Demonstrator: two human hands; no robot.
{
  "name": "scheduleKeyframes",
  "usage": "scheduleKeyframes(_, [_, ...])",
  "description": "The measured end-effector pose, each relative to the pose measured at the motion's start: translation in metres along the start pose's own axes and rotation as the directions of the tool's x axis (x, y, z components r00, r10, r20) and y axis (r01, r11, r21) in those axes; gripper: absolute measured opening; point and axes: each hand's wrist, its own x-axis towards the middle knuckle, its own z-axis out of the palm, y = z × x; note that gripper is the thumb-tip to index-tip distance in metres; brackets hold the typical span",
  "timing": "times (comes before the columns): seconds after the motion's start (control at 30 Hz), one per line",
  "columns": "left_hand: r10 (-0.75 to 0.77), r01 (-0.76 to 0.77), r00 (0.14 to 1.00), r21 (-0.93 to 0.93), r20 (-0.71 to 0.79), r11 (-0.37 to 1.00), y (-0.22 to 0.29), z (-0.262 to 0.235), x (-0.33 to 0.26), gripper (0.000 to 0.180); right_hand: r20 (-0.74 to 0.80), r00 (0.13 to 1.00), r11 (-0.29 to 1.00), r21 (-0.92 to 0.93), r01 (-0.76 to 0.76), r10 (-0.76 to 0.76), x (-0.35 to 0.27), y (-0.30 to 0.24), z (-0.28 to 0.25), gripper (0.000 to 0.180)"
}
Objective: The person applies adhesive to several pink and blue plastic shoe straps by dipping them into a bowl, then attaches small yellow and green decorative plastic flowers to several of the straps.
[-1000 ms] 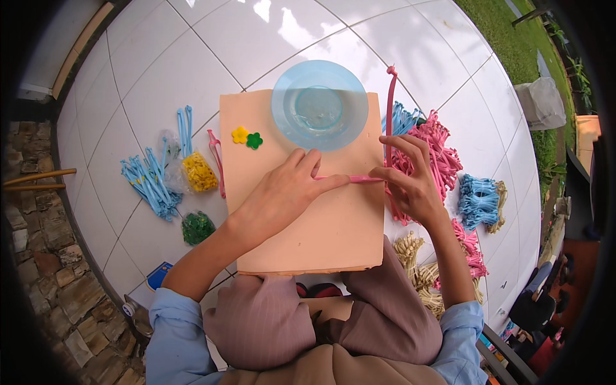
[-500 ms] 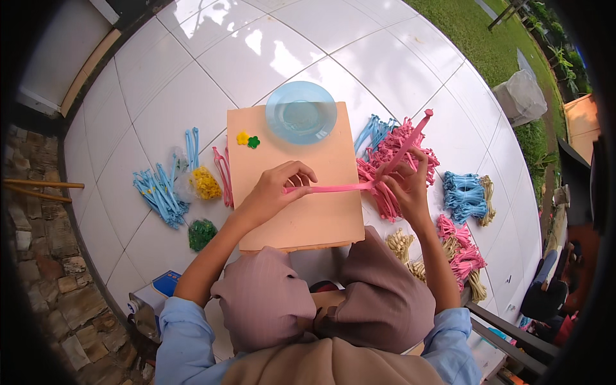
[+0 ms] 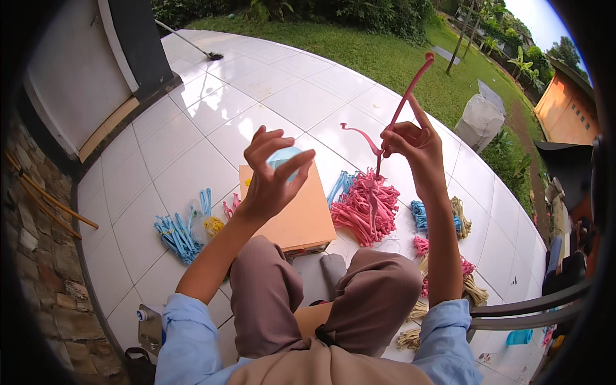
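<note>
In the head view we sit on a white tiled floor (image 3: 192,135) bordered by a lawn (image 3: 385,58) at the top and a stone wall (image 3: 32,256) at the left. An orange board (image 3: 301,218) lies flat on the tiles in front of our knees, with a pale blue bowl (image 3: 282,156) on its far end, mostly hidden behind our left hand (image 3: 269,179). That hand is raised above the board, fingers spread and loosely curled, gripping nothing. Our right hand (image 3: 410,144) is lifted higher, fingers pinched on a pink strip (image 3: 401,106) that stands nearly upright, its lower end curling leftward. Below it a pink bundle (image 3: 369,208) rests just beside the board. A blue bundle (image 3: 176,234) lies left of the board.
</note>
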Motion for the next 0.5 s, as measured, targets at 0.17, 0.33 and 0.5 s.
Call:
scheduleKeyframes(0.17, [0.573,-0.573,0.752,-0.106,0.327,0.813,0.038,0.035,0.041,0.042,0.016,0.998,0.995,0.078,-0.054,0.053,0.026,-0.009,-0.001,0.085])
scheduleKeyframes(0.33, [0.331,-0.150,0.849,-0.412,0.413,0.899,0.031,0.058,0.068,0.014,-0.141,0.983,0.993,-0.002,-0.115,0.114,0.011,0.034,-0.029,0.071])
scheduleKeyframes(0.5, [-0.139,0.475,0.732,-0.354,0.667,0.805,0.048,0.063,0.061,0.019,-0.057,0.997,0.998,0.029,-0.057,0.059,-0.047,0.073,-0.063,0.055])
